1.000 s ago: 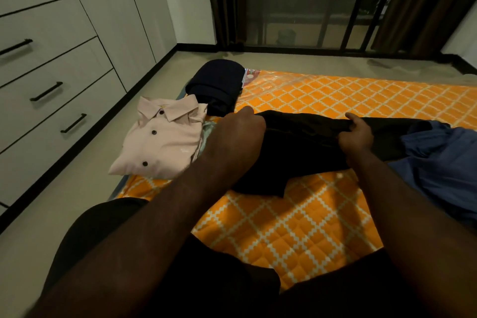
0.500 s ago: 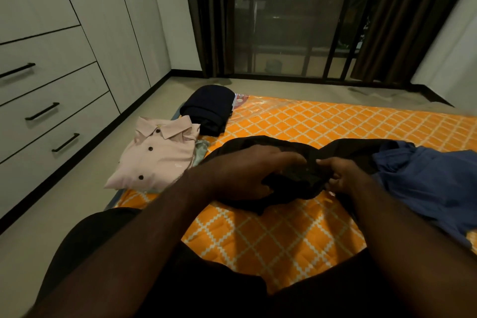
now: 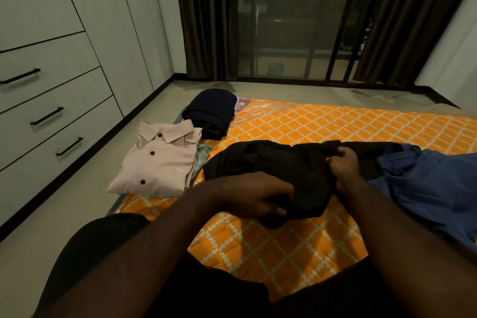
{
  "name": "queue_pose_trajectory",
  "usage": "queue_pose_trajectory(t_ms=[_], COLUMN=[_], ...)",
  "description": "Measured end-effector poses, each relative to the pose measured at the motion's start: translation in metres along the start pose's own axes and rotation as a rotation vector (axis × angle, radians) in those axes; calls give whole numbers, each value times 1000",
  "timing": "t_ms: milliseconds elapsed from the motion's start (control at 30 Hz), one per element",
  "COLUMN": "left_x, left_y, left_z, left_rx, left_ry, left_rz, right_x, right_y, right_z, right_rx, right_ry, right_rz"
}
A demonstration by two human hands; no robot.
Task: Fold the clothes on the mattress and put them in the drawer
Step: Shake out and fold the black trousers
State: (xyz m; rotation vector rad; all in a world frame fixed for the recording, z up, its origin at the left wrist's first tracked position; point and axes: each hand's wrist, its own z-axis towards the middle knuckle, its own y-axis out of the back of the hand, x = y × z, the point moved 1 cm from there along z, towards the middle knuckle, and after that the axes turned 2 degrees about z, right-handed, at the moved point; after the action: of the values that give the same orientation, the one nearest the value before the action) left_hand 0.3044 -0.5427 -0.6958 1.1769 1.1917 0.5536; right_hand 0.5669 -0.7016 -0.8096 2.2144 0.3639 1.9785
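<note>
While the black garment (image 3: pixel 281 160) lies long-axis left-to-right on the mattress (image 3: pixel 322 121), left hand (image 3: pixel 255 196) grips its near hem and right hand (image 3: pixel 344 165) pinches its right end.

The black garment (image 3: pixel 278 160) I grip is soft matt cloth. The mattress (image 3: pixel 284 240) is quilted orange fabric, with glossy clear plastic (image 3: pixel 260 111) at its far edge. Drawer handles (image 3: pixel 46 115) look matt black metal.
</note>
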Motion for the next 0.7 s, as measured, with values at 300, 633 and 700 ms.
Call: queue_pose_trajectory(t_ms=[300,633,700], left_x=[40,62,59], left_y=[3,1,4], left_z=[4,5,3], left_rx=[-711,-836,-900], left_ry=[67,180,220], left_rz=[5,-146,-158], right_x=[93,107,111], right_y=[-28,-30,-25], right_z=[-74,-102,-103], right_rx=[712,961,1012], right_ry=[804,851,724], right_rz=[-240,-263,-251])
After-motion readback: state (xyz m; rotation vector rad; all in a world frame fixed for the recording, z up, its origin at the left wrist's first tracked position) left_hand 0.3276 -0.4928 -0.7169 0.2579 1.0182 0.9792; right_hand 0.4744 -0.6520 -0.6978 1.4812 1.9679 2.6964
